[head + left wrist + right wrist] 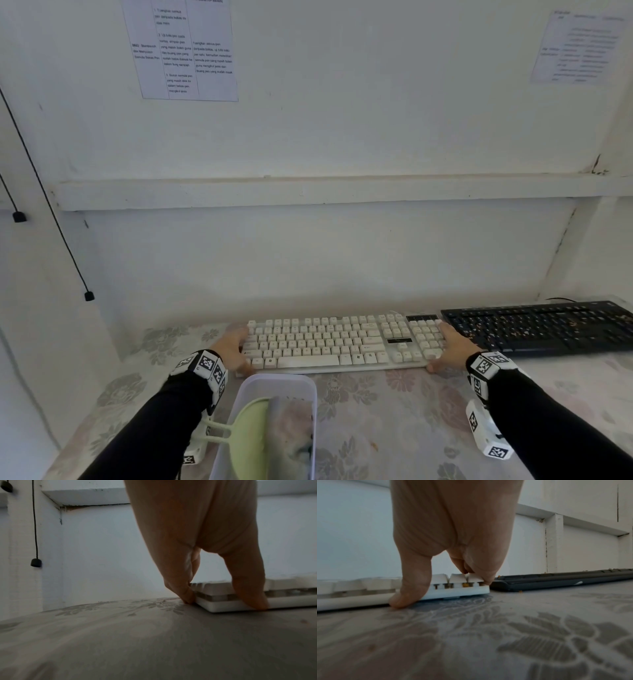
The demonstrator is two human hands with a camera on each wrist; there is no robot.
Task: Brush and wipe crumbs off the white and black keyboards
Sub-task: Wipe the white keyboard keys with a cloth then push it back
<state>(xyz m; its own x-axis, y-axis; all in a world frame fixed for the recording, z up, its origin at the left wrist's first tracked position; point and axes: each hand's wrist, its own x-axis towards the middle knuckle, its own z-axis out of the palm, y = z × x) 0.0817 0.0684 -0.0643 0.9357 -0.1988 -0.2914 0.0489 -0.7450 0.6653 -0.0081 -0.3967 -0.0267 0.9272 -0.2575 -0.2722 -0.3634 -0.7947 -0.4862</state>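
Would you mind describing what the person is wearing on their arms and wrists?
Both arms wear long black sleeves down to the wrist. Each wrist carries a white band printed with black-and-white square tag markers, and a white block with the same tags hangs under the right forearm. The left hand and right hand are bare.

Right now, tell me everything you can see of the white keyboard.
The white keyboard is full-size, plastic-looking, with raised cream keycaps and a number pad. It lies flat on the floral tablecloth, just left of the black keyboard. The left hand grips its left end, the right hand its right end. An orange crumb sits under its right-end keys.
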